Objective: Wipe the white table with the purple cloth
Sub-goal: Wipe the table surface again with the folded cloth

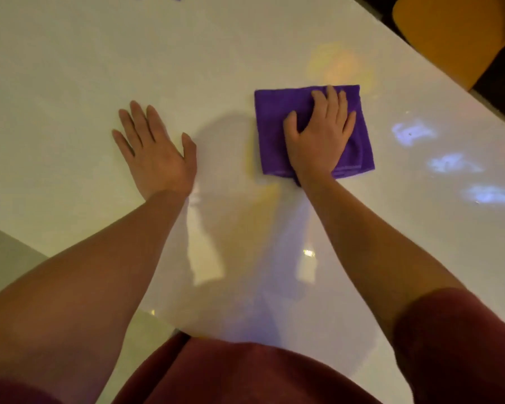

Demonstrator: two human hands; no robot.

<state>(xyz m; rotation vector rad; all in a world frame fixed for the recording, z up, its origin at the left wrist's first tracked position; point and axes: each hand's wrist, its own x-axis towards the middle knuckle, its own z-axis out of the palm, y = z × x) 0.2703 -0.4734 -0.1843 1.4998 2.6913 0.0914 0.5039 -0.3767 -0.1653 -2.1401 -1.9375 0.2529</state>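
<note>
Folded purple cloth (pixel 274 126) (roughly square, edges stacked) flat on the glossy white table (pixel 70 68)

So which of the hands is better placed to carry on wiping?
The right hand: it already presses on the folded purple cloth. The left hand lies flat on the bare white table, apart from the cloth.
</note>
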